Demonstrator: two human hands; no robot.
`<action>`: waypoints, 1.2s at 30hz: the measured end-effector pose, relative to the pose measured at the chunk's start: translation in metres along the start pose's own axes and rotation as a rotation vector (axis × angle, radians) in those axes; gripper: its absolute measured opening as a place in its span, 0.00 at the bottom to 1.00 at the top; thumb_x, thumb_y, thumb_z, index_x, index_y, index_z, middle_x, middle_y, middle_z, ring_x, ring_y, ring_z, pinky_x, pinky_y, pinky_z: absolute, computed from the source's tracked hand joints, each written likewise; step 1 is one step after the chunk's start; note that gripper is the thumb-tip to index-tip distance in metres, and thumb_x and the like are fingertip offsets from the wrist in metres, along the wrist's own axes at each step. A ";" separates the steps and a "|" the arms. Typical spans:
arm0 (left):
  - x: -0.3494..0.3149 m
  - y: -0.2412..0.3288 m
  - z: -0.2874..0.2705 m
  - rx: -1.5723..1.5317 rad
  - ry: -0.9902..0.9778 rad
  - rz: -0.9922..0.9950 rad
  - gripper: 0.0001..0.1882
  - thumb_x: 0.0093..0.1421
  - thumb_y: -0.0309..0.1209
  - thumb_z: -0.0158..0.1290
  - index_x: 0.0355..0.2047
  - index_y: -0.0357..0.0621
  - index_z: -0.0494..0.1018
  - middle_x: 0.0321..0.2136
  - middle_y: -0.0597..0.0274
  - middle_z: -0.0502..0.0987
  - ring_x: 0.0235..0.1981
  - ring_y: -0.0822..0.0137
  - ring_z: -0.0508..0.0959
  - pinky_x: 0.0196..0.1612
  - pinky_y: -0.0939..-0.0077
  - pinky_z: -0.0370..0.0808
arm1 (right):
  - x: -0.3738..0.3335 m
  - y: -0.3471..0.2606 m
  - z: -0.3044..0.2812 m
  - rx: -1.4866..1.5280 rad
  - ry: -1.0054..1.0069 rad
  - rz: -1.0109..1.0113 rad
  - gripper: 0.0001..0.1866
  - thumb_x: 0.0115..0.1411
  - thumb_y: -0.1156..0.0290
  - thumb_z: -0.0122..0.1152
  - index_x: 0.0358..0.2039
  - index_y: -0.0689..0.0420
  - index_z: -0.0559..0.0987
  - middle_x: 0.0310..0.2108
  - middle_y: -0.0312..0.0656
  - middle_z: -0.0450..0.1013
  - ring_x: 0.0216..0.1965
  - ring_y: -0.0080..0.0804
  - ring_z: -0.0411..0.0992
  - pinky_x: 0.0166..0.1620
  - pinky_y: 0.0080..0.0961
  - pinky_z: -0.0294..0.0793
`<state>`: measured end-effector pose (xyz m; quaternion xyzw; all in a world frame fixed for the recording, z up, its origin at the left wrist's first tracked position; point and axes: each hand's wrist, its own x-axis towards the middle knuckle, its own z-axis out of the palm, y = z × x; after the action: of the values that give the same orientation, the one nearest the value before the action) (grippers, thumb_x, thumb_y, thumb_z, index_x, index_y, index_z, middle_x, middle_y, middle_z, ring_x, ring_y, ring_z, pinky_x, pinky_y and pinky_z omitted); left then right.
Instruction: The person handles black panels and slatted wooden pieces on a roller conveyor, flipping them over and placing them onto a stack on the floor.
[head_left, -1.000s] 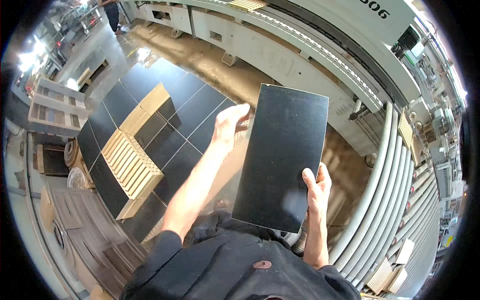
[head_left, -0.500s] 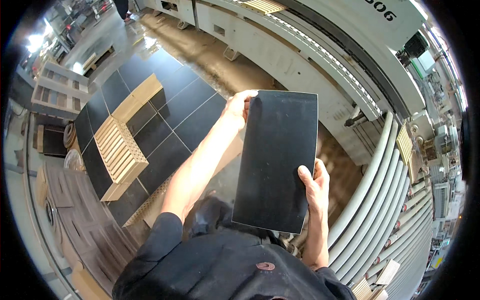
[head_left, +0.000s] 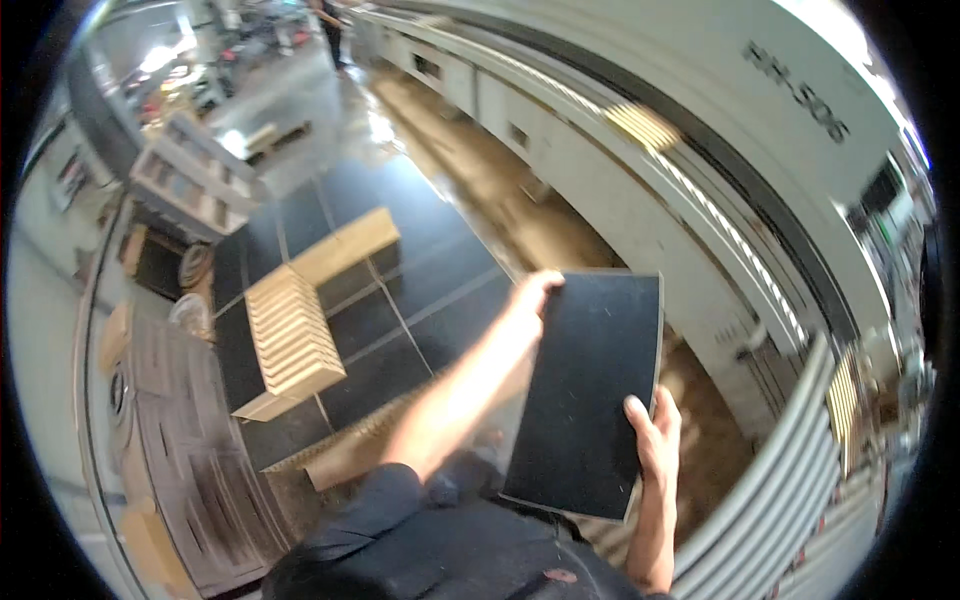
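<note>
1. Above a floor of dark mats (head_left: 440, 270), a black panel (head_left: 590, 390) was held up in front of the person, its long axis running away from the body and its flat face turned to the camera.
2. The left hand (head_left: 532, 295) was closed on the panel's far left corner, fingers wrapped behind the edge, with the bare forearm reaching up from the lower frame.
3. The right hand (head_left: 652, 440) was clamped on the near right edge, thumb lying across the face and fingers hidden behind.
4. The panel touched nothing but the two hands; it hung well clear of the floor and of every surface in view.
5. Judged from this, the lift was complete and the carry was in hand, while the set-down was not yet done; no resting place for the panel could be told.
6. To the left, a slatted wooden pallet (head_left: 290, 340) lay on the mats, and a white machine housing (head_left: 640, 190) ran along the right.
</note>
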<state>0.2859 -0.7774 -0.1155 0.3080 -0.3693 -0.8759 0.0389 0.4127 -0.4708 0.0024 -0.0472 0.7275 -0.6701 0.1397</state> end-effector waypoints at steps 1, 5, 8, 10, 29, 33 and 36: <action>0.000 0.001 0.013 -0.055 -0.021 -0.065 0.10 0.57 0.36 0.67 0.38 0.47 0.84 0.36 0.59 0.86 0.40 0.60 0.82 0.49 0.59 0.79 | 0.005 0.001 -0.008 -0.026 0.017 0.034 0.20 0.68 0.71 0.67 0.56 0.68 0.78 0.47 0.43 0.80 0.47 0.30 0.77 0.55 0.31 0.76; 0.013 0.020 0.009 -0.100 -0.027 -0.078 0.09 0.61 0.35 0.65 0.38 0.44 0.84 0.30 0.59 0.86 0.31 0.62 0.84 0.38 0.62 0.83 | 0.030 0.001 -0.005 0.004 -0.019 -0.010 0.22 0.67 0.65 0.71 0.53 0.67 0.77 0.43 0.41 0.79 0.42 0.25 0.74 0.50 0.28 0.75; 0.011 0.042 0.008 -0.147 0.007 -0.085 0.10 0.63 0.34 0.63 0.39 0.41 0.83 0.32 0.58 0.86 0.31 0.62 0.84 0.38 0.61 0.84 | 0.049 0.001 0.004 0.000 -0.039 -0.032 0.23 0.66 0.63 0.72 0.52 0.66 0.77 0.41 0.39 0.79 0.40 0.24 0.73 0.48 0.26 0.74; 0.009 0.056 0.006 -0.159 0.023 -0.069 0.10 0.64 0.33 0.62 0.40 0.39 0.83 0.33 0.58 0.85 0.32 0.62 0.85 0.38 0.61 0.85 | 0.060 0.001 0.012 0.020 -0.056 -0.022 0.23 0.65 0.62 0.73 0.52 0.66 0.77 0.40 0.38 0.78 0.40 0.23 0.73 0.48 0.26 0.73; -0.093 -0.054 0.140 0.514 -0.663 -0.070 0.17 0.66 0.34 0.68 0.49 0.37 0.77 0.42 0.58 0.83 0.42 0.64 0.84 0.48 0.65 0.83 | -0.071 0.021 -0.062 0.214 0.516 -0.033 0.30 0.67 0.63 0.74 0.63 0.65 0.75 0.58 0.44 0.78 0.58 0.28 0.74 0.62 0.31 0.74; -0.157 -0.169 0.203 0.629 -1.096 -0.248 0.26 0.69 0.32 0.65 0.63 0.34 0.73 0.52 0.56 0.81 0.52 0.63 0.82 0.55 0.65 0.82 | -0.203 0.008 -0.093 -0.165 1.099 0.091 0.31 0.64 0.55 0.75 0.60 0.62 0.77 0.48 0.45 0.80 0.48 0.35 0.78 0.53 0.37 0.79; -0.205 -0.225 0.227 0.706 -1.245 -0.370 0.27 0.69 0.28 0.64 0.65 0.33 0.73 0.56 0.52 0.82 0.55 0.64 0.82 0.54 0.67 0.83 | -0.298 -0.014 -0.111 -0.348 1.513 0.159 0.28 0.64 0.58 0.74 0.58 0.60 0.79 0.44 0.49 0.82 0.46 0.36 0.80 0.50 0.37 0.80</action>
<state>0.3585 -0.4124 -0.0403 -0.1946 -0.5249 -0.7099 -0.4274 0.6669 -0.2886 0.0647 0.4536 0.7208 -0.3845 -0.3562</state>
